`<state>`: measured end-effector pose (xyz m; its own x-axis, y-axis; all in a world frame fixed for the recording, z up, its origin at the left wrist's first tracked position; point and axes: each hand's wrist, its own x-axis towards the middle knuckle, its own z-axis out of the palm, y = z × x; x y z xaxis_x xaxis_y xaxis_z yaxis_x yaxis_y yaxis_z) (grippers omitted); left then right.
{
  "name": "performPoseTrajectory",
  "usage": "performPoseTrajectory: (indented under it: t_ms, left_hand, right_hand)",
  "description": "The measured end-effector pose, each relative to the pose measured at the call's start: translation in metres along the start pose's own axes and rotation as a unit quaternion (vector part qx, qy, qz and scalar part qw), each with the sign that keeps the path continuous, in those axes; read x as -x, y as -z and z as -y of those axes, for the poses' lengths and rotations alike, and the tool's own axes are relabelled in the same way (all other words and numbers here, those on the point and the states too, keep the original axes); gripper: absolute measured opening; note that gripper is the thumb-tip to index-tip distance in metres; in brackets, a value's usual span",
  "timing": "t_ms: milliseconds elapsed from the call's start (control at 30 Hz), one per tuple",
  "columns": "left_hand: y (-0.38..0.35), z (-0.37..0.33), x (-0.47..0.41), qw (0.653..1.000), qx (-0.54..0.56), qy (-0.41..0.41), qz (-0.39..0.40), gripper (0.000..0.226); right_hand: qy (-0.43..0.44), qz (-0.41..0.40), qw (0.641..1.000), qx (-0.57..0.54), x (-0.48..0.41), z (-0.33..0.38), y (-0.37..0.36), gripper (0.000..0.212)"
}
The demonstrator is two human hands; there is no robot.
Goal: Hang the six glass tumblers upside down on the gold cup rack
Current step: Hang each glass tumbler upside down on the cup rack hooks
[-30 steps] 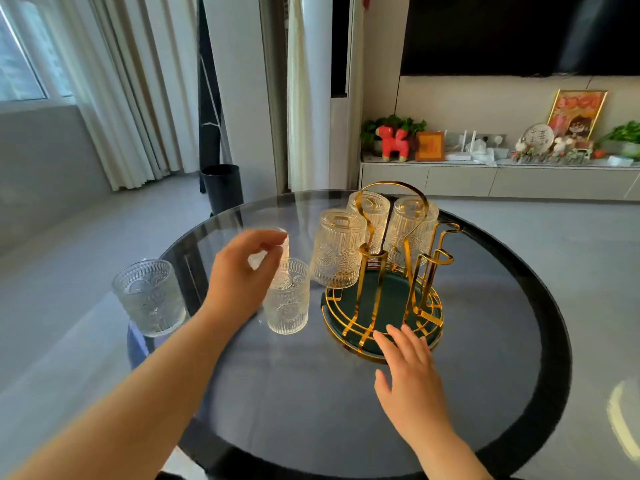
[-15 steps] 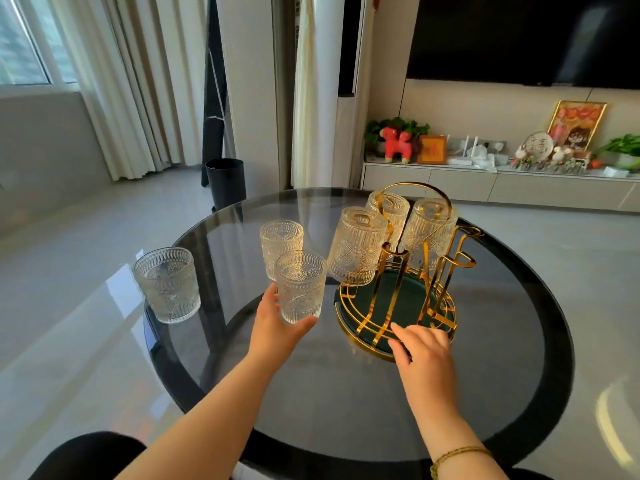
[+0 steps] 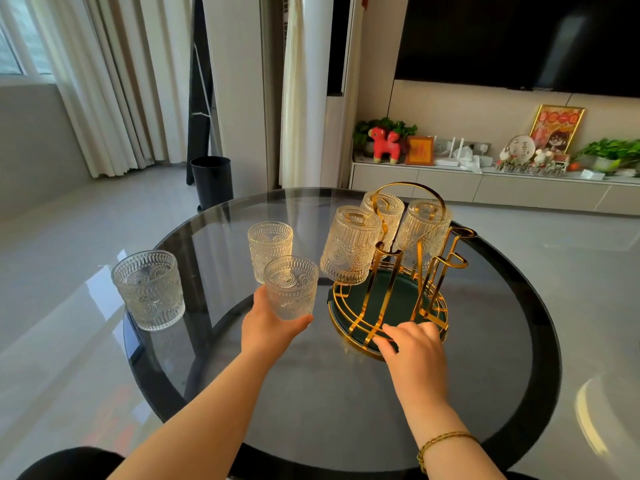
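Note:
My left hand (image 3: 268, 325) grips an upright embossed glass tumbler (image 3: 291, 287) from below, lifted just off the table left of the gold cup rack (image 3: 388, 296). Three tumblers hang upside down on the rack: one at the front left (image 3: 349, 249), one at the back (image 3: 382, 211), one at the right (image 3: 424, 232). Two gold pegs on the rack's right side (image 3: 453, 251) stand bare. My right hand (image 3: 412, 344) rests on the rack's near rim, fingers curled over the gold wire. Two more tumblers stand upright on the table: one behind the held glass (image 3: 269, 245), one at the far left edge (image 3: 149, 289).
The round dark glass table (image 3: 311, 410) carries everything. Beyond it stand a black bin (image 3: 211, 180), curtains, and a low cabinet (image 3: 485, 188) with a red toy horse, frames and plants under a wall television.
My left hand went from reaching over the glasses to gripping the near tumbler from below and lifting it slightly. My right hand moved forward onto the rack's rim.

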<state>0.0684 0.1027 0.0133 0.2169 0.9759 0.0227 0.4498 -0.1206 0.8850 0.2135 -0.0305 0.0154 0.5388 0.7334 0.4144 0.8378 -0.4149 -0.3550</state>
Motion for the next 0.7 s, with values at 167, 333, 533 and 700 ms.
performPoseTrajectory:
  t_ms: [167,333,533,700]
  left_hand:
    - [0.015,0.009,0.016,1.0,0.022,-0.016,-0.003,0.085]
    - [0.029,0.013,0.034,0.998,0.048,-0.036,-0.002,0.083]
    - [0.037,0.009,0.045,0.993,0.113,-0.044,0.0,0.077]
    - [0.051,0.009,0.045,0.986,0.146,-0.073,0.03,0.062]
  right_hand:
    - [-0.025,0.008,1.0,0.008,-0.01,0.003,-0.007,0.034]
    - [-0.031,0.044,0.998,0.024,-0.002,0.007,-0.013,0.046]
    - [-0.009,0.107,0.994,0.001,0.016,-0.002,-0.012,0.058]
    - [-0.01,0.105,0.994,-0.017,0.016,-0.001,-0.011,0.057]
